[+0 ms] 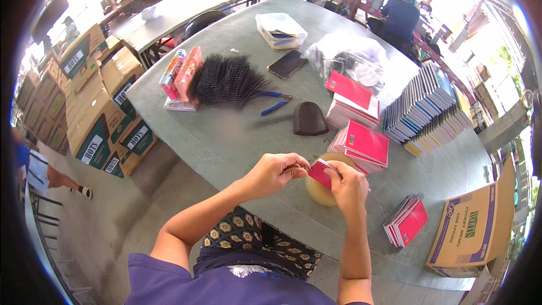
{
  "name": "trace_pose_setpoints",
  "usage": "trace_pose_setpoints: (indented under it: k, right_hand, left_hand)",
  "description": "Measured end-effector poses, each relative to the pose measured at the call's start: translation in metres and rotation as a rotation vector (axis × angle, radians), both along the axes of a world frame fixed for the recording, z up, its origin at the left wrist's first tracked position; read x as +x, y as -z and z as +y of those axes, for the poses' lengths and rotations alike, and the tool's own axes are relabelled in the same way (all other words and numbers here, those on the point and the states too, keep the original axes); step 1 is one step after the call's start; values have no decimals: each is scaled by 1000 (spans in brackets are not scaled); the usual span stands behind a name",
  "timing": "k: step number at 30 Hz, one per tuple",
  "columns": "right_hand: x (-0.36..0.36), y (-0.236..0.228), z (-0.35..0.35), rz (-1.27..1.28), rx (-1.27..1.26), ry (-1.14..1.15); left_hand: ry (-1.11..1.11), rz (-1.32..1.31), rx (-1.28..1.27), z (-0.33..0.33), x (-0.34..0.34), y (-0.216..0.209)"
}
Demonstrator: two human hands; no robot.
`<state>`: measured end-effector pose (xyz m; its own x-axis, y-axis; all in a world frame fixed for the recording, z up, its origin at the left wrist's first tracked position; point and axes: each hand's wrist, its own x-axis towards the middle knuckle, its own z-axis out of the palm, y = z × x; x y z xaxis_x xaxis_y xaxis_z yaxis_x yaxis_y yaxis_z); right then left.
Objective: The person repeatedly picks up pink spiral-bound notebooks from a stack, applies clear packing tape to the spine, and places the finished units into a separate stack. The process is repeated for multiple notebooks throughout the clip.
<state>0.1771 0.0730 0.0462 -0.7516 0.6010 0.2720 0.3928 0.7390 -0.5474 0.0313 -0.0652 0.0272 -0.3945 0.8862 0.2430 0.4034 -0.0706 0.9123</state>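
Note:
My right hand (pixel 348 185) grips a small red memo notebook (pixel 319 173) between thumb and fingers. At the notebook's left edge, my left hand (pixel 275 174) is closed in a pinch, where a bit of dark wire coil (pixel 307 167) shows; most of it is hidden by the fingertips. Under the right hand lies a yellowish round roll (pixel 317 195), partly covered. Beyond the hands are stacks of red notebooks (pixel 366 141). To the right, a small pile of coil-bound red notebooks (pixel 410 223) lies on the table.
The grey table (pixel 209 141) carries a heap of black spiral coils (pixel 228 82), blue-handled pliers (pixel 274 107), a dark brown rounded block (pixel 310 118), a phone (pixel 287 64), a white tub (pixel 280 29), tall notebook stacks (pixel 420 101) and a cardboard box (pixel 466 229). Cartons (pixel 93 118) stand left; people sit beyond.

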Motion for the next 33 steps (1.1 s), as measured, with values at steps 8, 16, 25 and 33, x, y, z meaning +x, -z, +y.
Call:
trace_pose_setpoints:
  k: [8,16,25,33]
  right_hand:
    - [6,0,-1,12,-38,-78]
    - [3,3,0,132,48,-193]
    - [-9,11,-2,149,172,-133]
    - [-7,15,1,157,141,-119]
  left_hand:
    - [-155,227,102,15,15,14]
    - [-324,461,194,27,18,13]
    - [-106,325,46,24,-2,-5]
    - [-59,385,-90,25,-7,-5]
